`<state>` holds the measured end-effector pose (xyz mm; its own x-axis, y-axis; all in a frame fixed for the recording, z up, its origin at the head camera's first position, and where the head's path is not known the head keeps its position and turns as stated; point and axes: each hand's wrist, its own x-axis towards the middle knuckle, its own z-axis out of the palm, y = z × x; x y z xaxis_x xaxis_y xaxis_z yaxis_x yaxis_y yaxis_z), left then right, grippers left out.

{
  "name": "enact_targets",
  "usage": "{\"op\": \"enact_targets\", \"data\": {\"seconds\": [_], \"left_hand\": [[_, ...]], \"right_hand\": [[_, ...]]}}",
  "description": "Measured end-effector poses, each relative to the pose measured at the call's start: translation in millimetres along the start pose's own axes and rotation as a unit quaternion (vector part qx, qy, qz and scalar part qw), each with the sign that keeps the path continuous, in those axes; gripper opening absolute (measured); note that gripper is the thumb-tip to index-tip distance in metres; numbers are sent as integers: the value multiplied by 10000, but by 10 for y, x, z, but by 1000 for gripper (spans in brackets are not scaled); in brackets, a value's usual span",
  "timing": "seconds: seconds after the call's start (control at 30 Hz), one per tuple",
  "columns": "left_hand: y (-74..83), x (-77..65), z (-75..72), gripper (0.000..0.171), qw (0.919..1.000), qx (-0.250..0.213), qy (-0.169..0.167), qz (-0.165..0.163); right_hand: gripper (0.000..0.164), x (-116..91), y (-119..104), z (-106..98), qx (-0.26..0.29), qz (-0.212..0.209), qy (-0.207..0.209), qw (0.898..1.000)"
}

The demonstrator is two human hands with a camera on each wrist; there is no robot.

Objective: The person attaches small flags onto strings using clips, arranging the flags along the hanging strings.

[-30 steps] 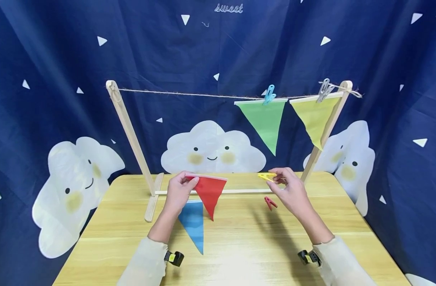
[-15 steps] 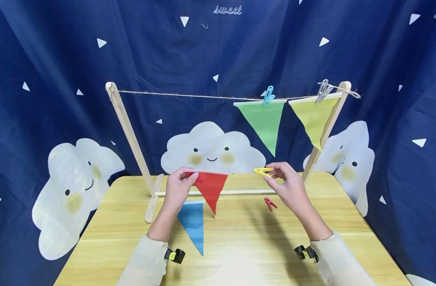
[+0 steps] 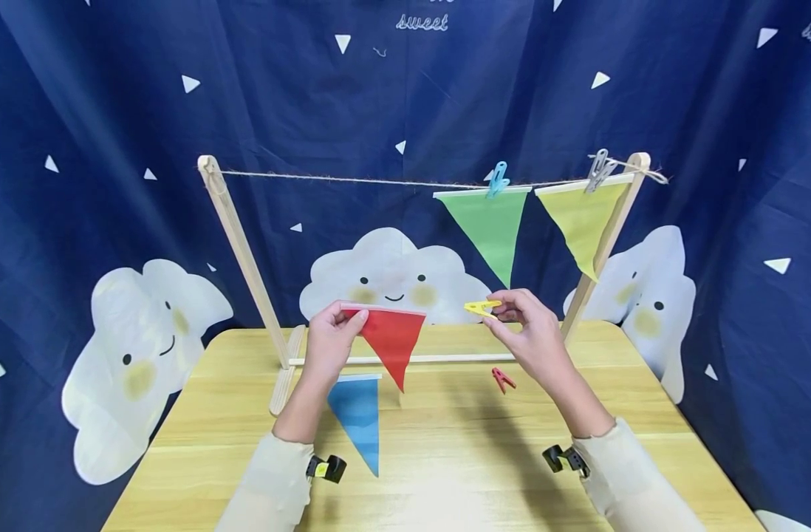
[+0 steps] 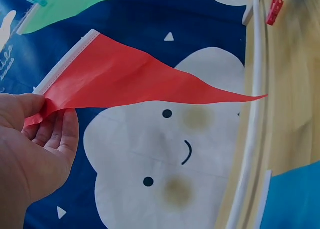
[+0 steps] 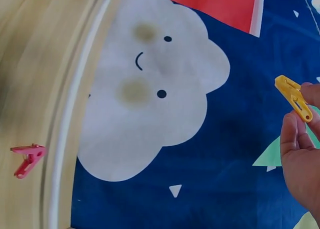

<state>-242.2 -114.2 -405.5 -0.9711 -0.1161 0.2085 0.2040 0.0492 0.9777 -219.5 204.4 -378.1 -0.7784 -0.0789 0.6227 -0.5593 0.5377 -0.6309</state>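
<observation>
My left hand [image 3: 331, 340] pinches a red pennant [image 3: 394, 341] by the left end of its white top band, and the flag hangs point down above the table. Between the thumb and fingers of my right hand [image 3: 530, 329] is a yellow clothespin [image 3: 481, 307], its tip pointing left toward the flag. Above both hands runs a twine line [image 3: 332, 177]. A green pennant [image 3: 488, 225] hangs from it under a blue clothespin [image 3: 498, 179]; right of that, a yellow pennant [image 3: 588, 218] hangs under a grey clothespin [image 3: 600, 171].
A blue pennant [image 3: 359, 414] lies on the wooden table [image 3: 445, 451] below my left hand. Near the frame's white bottom bar [image 3: 445, 358] lies a red clothespin [image 3: 503, 380]. Wooden posts [image 3: 246, 258] hold the twine at each side. Behind hangs a dark blue curtain [image 3: 352, 111] with clouds.
Both hands have risen a little, carrying the red pennant and the yellow clothespin up from the table. The right hand has also shifted left, closer to the flag.
</observation>
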Motion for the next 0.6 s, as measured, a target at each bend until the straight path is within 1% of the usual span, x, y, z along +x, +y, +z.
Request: {"op": "enact_targets", "data": {"seconds": [0.13,0.3,0.6], "left_hand": [[85,5,2,21,10000,-20,-3,-2],[148,20,12,21,10000,2,2,2],[204,86,22,21,9996,-115,-60,244]], "right_hand": [[33,49,-51,-14,-8,-35,-13,10000],[35,98,-95,-20,37,-82,-1,10000],[34,196,-162,-16,-37,-197,-78,9998]]}}
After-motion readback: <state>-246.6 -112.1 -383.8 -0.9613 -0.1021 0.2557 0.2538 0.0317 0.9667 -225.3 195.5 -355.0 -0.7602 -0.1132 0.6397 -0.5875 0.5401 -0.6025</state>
